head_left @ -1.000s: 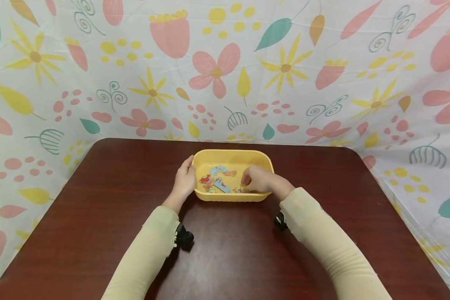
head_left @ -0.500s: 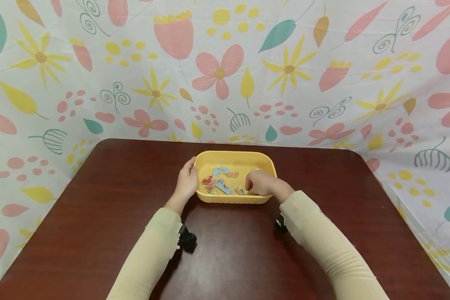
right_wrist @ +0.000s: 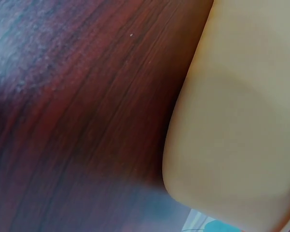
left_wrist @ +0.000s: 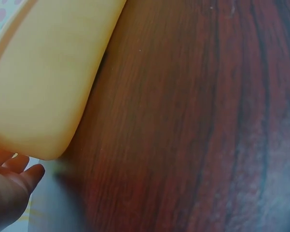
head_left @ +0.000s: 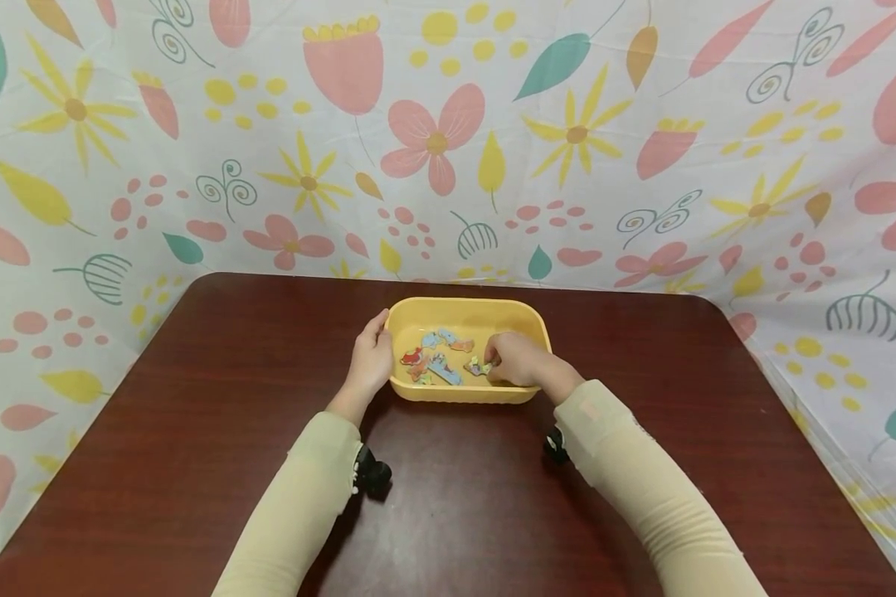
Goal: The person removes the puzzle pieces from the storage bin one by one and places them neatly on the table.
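We observe the left hand (head_left: 371,362) gripping the yellow basin (head_left: 466,312) at its left end. Inside, we note the right hand (head_left: 518,361) pinching a small patterned piece (head_left: 477,366).

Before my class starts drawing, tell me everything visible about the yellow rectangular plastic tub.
The yellow, smooth, plastic-looking tub is rectangular with rounded corners and a rim. It stands upright near the far edge of the dark red-brown, wood-grained table. Small flat multicoloured pieces lie inside. The person's left hand touches its left end; the right hand reaches in and appears to pinch one piece.
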The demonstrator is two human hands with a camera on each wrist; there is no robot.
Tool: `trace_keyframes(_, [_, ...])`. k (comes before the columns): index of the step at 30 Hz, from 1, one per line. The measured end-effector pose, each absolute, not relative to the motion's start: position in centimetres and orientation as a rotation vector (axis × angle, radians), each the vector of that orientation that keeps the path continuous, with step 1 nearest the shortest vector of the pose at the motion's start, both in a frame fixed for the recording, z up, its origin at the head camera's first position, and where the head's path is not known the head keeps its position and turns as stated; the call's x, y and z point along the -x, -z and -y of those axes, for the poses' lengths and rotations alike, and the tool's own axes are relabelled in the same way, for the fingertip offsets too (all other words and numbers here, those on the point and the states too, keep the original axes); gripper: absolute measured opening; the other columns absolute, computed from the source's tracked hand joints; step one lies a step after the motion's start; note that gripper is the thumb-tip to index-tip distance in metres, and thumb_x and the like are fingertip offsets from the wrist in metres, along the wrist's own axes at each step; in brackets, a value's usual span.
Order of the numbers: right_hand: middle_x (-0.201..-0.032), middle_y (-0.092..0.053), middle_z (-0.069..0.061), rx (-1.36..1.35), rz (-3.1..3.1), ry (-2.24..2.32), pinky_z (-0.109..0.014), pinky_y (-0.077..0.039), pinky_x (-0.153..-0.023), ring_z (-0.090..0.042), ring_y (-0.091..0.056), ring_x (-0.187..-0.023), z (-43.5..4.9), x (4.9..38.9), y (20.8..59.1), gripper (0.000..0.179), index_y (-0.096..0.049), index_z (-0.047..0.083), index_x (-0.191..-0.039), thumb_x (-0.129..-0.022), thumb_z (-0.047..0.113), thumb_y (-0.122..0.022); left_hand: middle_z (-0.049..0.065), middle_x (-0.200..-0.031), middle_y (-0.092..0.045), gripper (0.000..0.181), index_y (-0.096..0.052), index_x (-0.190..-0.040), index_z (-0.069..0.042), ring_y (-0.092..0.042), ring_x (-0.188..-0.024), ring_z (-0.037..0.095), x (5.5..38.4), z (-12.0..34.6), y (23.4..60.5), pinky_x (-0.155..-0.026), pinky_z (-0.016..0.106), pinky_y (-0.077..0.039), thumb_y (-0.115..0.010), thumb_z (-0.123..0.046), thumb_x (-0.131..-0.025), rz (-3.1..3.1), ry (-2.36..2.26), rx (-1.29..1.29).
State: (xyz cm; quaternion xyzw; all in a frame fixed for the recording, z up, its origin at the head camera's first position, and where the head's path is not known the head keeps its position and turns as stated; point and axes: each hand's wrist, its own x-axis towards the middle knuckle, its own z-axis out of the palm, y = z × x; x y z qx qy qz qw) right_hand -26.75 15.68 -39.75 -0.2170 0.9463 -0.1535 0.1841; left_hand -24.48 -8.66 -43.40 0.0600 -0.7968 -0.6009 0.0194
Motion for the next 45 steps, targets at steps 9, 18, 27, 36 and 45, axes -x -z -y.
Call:
trace_keyframes(9, [-0.096,-0.067,-0.008,0.653,-2.677,0.504,-0.036,-0.048,-0.083,-0.02,-0.058,-0.089,-16.0,26.8,39.6,0.009,-0.065,0.005,-0.094,-0.087,0.008,-0.06,0.011,-0.152,-0.034,0.045,-0.035,-0.147,-0.011,-0.029,-0.14,0.025,24.6,8.4,43.6,-0.115,0.042,-0.025,-0.03,-0.017,-0.102,2.395,1.961,-0.209])
trace_keyframes(18, [-0.1,-0.065,-0.011,0.698,-2.71,0.61,-0.036,-0.047,-0.08,-0.021,-0.057,-0.089,-16.1,26.7,39.7,0.011,-0.062,0.005,-0.096,-0.089,0.007,-0.054,0.009,-0.153,-0.03,0.046,-0.033,-0.148,-0.013,-0.028,-0.141,0.024,24.2,8.4,43.4,-0.115,0.041,-0.025,-0.03,-0.02,-0.102,2.313,2.096,-0.229])
trace_keyframes(27, [-0.087,-0.066,-0.01,0.636,-2.711,0.746,-0.028,-0.043,-0.064,-0.015,-0.057,-0.069,-16.4,26.6,39.4,0.019,-0.059,0.004,-0.108,-0.095,0.013,-0.048,0.007,-0.153,-0.028,0.047,-0.03,-0.149,-0.022,-0.032,-0.138,0.026,23.9,8.5,43.5,-0.113,0.045,-0.028,-0.03,-0.024,-0.102,2.305,2.161,-0.243])
trace_keyframes(36, [-0.121,-0.058,-0.021,0.577,-2.661,0.94,-0.029,-0.05,-0.063,-0.024,-0.068,-0.076,-17.0,26.3,38.5,0.025,-0.058,0.001,-0.116,-0.097,0.014,-0.048,-0.001,-0.156,-0.023,0.048,-0.032,-0.148,-0.029,-0.029,-0.14,0.025,23.9,8.8,43.6,-0.113,0.046,-0.027,-0.032,-0.022,-0.101,2.307,2.218,-0.208])
trace_keyframes(45, [-0.113,-0.062,-0.02,0.443,-2.675,1.137,-0.034,-0.056,-0.061,-0.024,-0.069,-0.075,-18.4,26.2,38.3,0.027,-0.06,0.006,-0.12,-0.096,0.017,-0.052,-0.008,-0.158,-0.015,0.053,-0.025,-0.149,-0.038,-0.016,-0.145,0.02,24.0,9.1,43.7,-0.115,0.046,-0.022,-0.036,-0.024,-0.099,2.378,2.231,-0.173])
